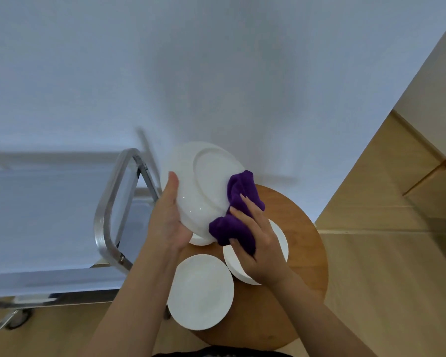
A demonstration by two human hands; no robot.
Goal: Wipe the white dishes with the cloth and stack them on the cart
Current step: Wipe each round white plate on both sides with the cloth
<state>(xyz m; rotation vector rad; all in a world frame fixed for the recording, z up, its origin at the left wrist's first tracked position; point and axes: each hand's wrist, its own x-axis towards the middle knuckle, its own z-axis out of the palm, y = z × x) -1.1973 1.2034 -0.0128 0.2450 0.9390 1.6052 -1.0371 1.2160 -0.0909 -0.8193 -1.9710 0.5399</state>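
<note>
While the left hand [169,217] cups the rim of a white plate [204,186] and tips it up with its underside toward the camera, the right hand [258,243] grips a bunched purple cloth [236,215] and presses it against the plate's lower right edge — so the wiping is under way, and I judge it an early stage of the task. The left fingers lie fairly straight along the rim, thumb up; the right fingers curl round the cloth.

Nothing white shows on the cart [49,222], whose grey top and steel handle [108,210] stand just left of the plate, so the stacking looks not yet begun. Left to do: a plate [201,292] lying near the front of the round wooden table [304,233], another dish [278,243] half hidden under the right hand, and a sliver of white [200,240] below the held plate — probably a further dish, though too little shows to tell.

The table is small and brown. Behind it rises a plain pale wall; to the right runs a light wooden floor.
</note>
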